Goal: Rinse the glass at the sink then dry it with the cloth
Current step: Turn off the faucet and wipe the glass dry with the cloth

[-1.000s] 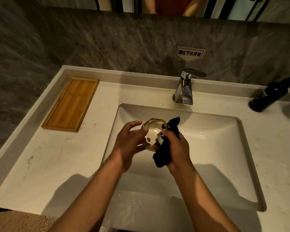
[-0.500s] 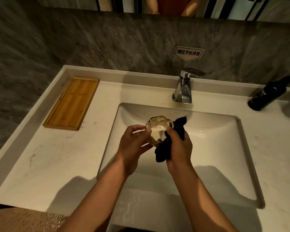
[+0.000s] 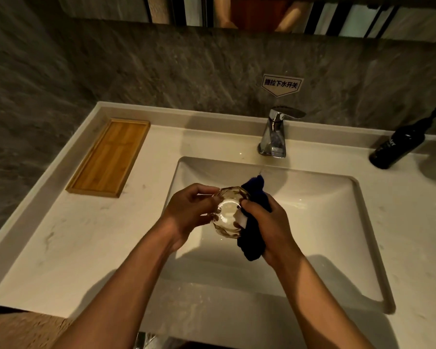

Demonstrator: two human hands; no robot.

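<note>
A clear faceted glass (image 3: 228, 214) is held above the white sink basin (image 3: 337, 222), tipped with one round end facing the camera. My left hand (image 3: 189, 214) grips it from the left side. My right hand (image 3: 272, 230) holds a dark blue cloth (image 3: 253, 244) pressed against the glass's right side, thumb on the glass. One corner of the cloth sticks up behind the glass toward the tap. The chrome tap (image 3: 275, 137) stands at the back of the basin; no stream of water shows under it.
A bamboo tray (image 3: 108, 157) lies on the pale counter (image 3: 73, 248) to the left of the basin. A black pump bottle (image 3: 398, 147) stands at the back right. A grey stone wall with a small sign (image 3: 282, 84) rises behind the tap.
The glass and both hands have shifted a little within the view, still over the basin. The cloth stays pressed on the glass's right side. The grips are unchanged.
</note>
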